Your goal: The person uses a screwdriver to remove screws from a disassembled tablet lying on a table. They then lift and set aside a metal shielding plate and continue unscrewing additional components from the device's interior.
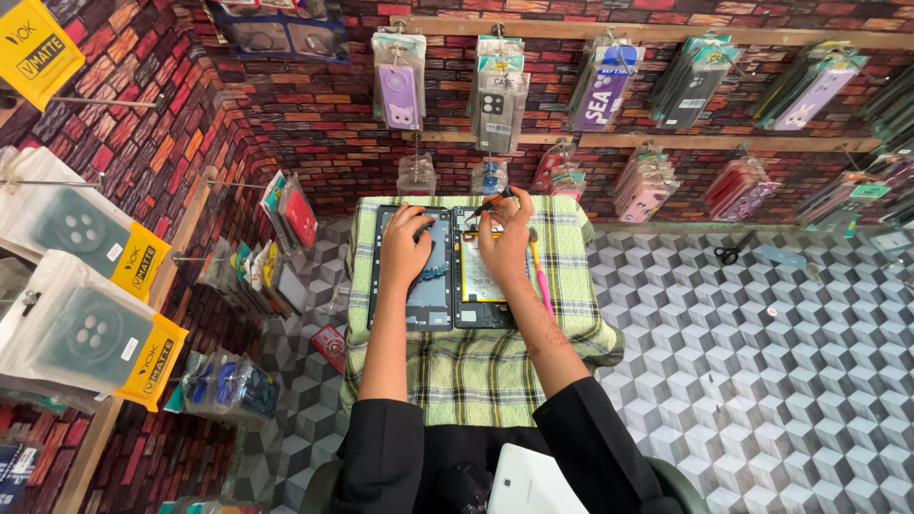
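A white flat device lies nearest, in the lap. Beyond it, on the green checked cloth, the opened tablet lies beside its dark back panel — thin, stiff, probably fragile inside, best held by the frame edges. The left hand rests flat on the panel, grasping nothing; the right hand pinches a small dark tool. Farther off, hanging clear packets hold phone cases.
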